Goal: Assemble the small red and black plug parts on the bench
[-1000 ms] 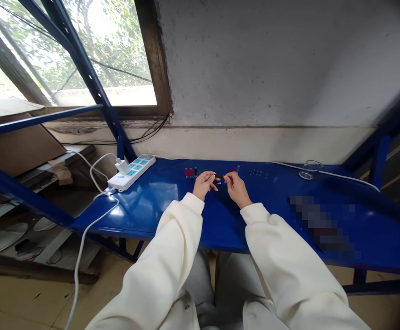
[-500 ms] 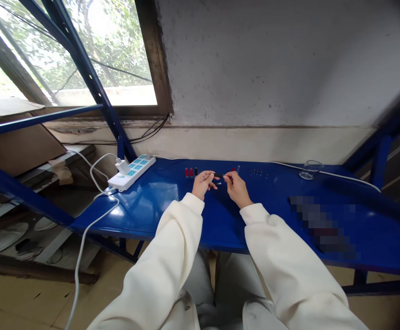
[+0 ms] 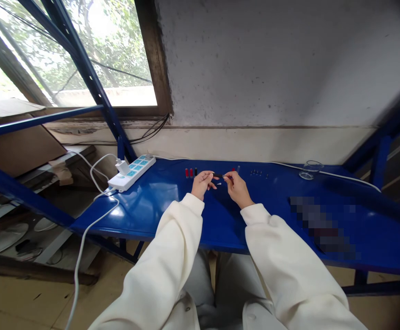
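Above the blue table, my left hand (image 3: 202,182) pinches one end of a slim black stick-shaped piece (image 3: 218,175). At its other end, the closed fingertips of my right hand (image 3: 236,188) hold the thinner tip. What exactly the piece is, I cannot make out. Just left of and behind my left hand stand two small red cylinders (image 3: 189,173) and a black one (image 3: 196,171). A tiny red part (image 3: 233,169) and a small clear tube (image 3: 238,169) are behind my right hand. Several tiny metal parts (image 3: 256,173) lie farther right.
A white power strip (image 3: 131,173) with a plug and cable sits at the table's left end. Toward the back right is a clear glass cup (image 3: 310,170). A blurred dark object (image 3: 324,227) lies at the right. Blue frame posts (image 3: 97,87) flank the table (image 3: 141,211).
My right hand has shifted very slightly at the tip of the black piece. My left hand stays almost still, and the things on the table have not moved.
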A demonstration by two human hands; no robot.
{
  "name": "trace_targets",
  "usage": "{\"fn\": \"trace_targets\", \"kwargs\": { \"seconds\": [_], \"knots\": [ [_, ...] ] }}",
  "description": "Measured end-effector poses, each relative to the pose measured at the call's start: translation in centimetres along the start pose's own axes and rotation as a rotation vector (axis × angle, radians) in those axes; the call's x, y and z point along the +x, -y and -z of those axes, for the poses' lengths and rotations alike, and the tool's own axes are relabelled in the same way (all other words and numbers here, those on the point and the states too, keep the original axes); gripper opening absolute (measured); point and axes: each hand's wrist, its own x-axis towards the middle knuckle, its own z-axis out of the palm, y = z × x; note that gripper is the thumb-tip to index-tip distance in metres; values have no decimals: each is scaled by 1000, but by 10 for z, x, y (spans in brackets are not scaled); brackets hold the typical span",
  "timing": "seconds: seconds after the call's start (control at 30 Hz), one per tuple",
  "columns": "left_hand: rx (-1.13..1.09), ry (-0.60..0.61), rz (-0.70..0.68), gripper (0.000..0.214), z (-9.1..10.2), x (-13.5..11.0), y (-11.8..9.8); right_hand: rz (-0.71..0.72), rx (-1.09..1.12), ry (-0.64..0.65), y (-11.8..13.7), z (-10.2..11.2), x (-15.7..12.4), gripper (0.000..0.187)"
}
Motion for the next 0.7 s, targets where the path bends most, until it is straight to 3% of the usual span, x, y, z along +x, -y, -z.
{"fn": "trace_targets", "kwargs": {
  "seconds": [0.7],
  "knots": [
    [31, -31, 18, 34, 0, -2, -2, -19, 64, 8, -4, -2, -1, 23]
  ]
}}
